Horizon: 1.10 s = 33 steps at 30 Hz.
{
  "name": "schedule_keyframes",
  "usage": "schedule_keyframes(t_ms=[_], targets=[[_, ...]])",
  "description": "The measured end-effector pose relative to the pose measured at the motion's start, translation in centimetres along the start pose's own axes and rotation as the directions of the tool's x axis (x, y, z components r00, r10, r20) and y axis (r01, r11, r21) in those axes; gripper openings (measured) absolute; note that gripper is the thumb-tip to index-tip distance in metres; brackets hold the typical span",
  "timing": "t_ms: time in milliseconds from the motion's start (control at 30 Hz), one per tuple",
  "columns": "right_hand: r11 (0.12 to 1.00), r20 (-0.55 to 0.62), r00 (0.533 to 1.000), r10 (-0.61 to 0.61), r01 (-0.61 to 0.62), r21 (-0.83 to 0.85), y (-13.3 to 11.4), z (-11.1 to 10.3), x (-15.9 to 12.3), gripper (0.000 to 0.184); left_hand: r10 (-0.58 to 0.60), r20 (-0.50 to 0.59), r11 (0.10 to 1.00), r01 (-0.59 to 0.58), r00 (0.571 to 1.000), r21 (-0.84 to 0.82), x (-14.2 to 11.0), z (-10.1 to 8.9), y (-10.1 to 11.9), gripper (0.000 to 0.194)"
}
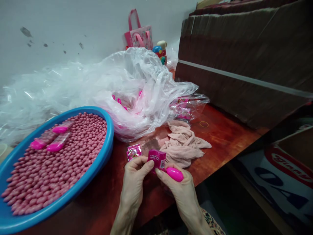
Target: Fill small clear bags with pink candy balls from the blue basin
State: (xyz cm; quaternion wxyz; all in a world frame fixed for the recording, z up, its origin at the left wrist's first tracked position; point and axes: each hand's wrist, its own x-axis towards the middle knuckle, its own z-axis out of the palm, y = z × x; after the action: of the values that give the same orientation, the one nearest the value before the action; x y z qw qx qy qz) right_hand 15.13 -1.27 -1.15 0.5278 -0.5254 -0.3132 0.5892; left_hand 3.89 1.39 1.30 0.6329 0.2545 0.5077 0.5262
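Note:
Between my two hands is a small pink printed packet [157, 159], pinched from both sides over the table. My left hand [137, 176] grips its left edge with thumb and fingers. My right hand [179, 184] pinches the lower right corner and also holds a glossy bright pink rounded piece [174, 174] in the same grasp; what it is attached to is hidden by the hand. Just behind my left hand lie more pink packets [134, 151]. A crumpled beige cloth [183, 143] lies beyond my right hand.
At left stands a blue basin [110, 130] of pink candy-like balls [73, 156], with 3 clear pink-ended tubes [58, 142] on top. Behind is a large plastic bag [146, 81] with pink pieces. Stacked cardboard [234, 55] borders the right side; a rubber band [203, 124] lies nearby.

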Motion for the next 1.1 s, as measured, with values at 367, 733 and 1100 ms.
schedule_keyframes(t_ms=[367, 733, 1100], targets=[[0.766, 0.009, 0.848, -0.530, 0.483, -0.425, -0.7, 0.1, -0.9, 0.006, -0.001, -0.147, 0.990, -0.020, 0.989, -0.141, 0.2, 0.6, 0.1, 0.029], [0.156, 0.296, 0.481, -0.825, 0.698, -0.699, 1.0, -0.7, -1.1, 0.021, 0.103, -0.172, 0.994, -0.106, 0.980, -0.009, -0.5, 0.9, -1.7, 0.029], [0.557, 0.172, 0.680, -0.713, 0.697, -0.451, -0.2, -0.1, -0.9, 0.010, 0.115, -0.081, 0.993, -0.118, 0.990, -0.030, -0.5, -0.4, -1.0, 0.031]])
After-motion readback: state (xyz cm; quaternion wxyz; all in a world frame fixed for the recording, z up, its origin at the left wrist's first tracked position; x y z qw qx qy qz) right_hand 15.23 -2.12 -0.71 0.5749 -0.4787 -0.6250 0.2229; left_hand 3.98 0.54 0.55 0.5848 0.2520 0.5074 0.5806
